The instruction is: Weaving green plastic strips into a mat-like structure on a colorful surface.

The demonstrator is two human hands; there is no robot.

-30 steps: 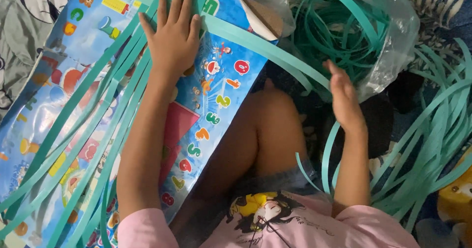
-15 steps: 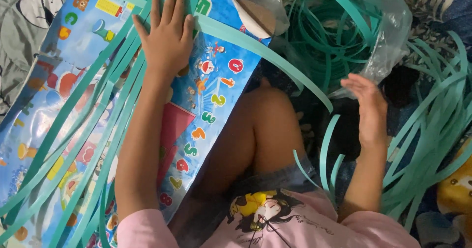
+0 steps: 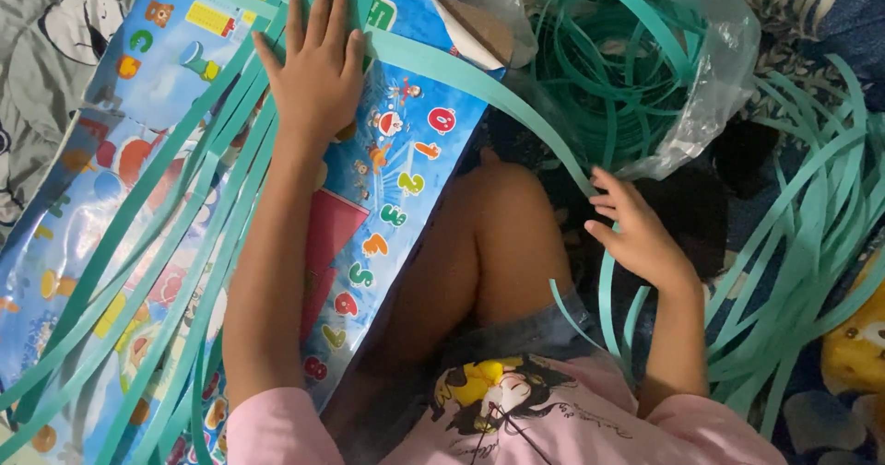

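My left hand [image 3: 318, 69] lies flat with fingers spread on several teal plastic strips [image 3: 184, 225] laid across a colourful children's mat [image 3: 396, 179]. One long teal strip [image 3: 479, 82] runs from under that hand down to the right, over my bent knee [image 3: 498, 235]. My right hand [image 3: 636, 230] hovers beside the knee with its fingers apart. Its fingertips are at the lower end of that long strip, and nothing is held in it.
A clear plastic bag [image 3: 719, 69] holding coiled teal strips sits at the top right. More loose teal strips [image 3: 793, 271] fan out on the right over dark patterned fabric. A yellow soft toy [image 3: 853, 350] lies at the right edge, and grey printed cloth [image 3: 55, 41] at the top left.
My right hand has come down and to the left, from being raised near the bag to the end of the long strip. My left hand has stayed flat on the strips.
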